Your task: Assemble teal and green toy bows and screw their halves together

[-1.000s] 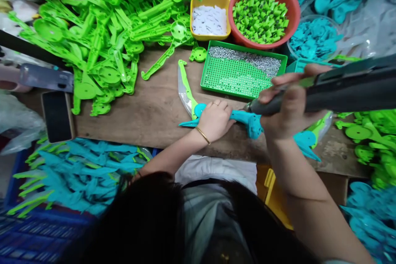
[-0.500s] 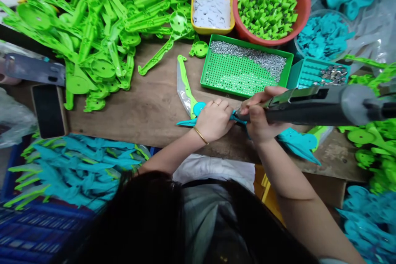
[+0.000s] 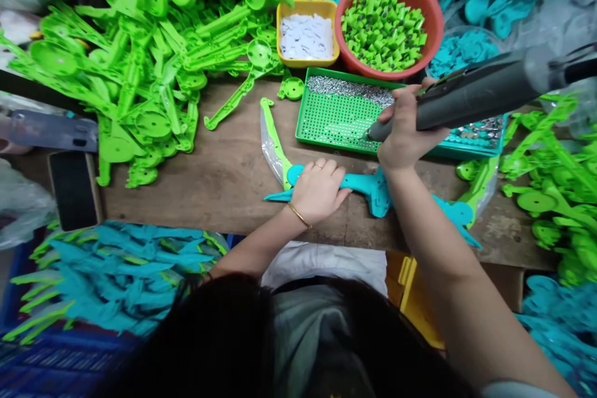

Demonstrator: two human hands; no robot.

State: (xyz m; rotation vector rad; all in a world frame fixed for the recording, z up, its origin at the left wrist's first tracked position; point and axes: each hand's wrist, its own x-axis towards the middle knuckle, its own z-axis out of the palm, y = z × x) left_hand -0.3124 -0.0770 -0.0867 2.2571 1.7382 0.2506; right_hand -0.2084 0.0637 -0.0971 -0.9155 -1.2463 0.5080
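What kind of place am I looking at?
Probably a small plastic-toy assembly bench: heaps of identical green parts, a tray of screws, a powered screwdriver in the right hand, left hand gripping a teal part.

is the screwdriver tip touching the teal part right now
No, the screwdriver in the right hand has its tip over the green tray, apart from the teal part under the left hand.

The long flat teal plastic part (image 3: 361, 183) lies level near the front edge of the wooden bench (image 3: 224, 180), running left to right, with 1 round end at the left, where the left hand (image 3: 319, 189) grips it. The dark grey electric screwdriver (image 3: 466, 96), clasped in the right hand (image 3: 405, 134), slants down leftward, its tip at the green perforated tray (image 3: 336, 118).
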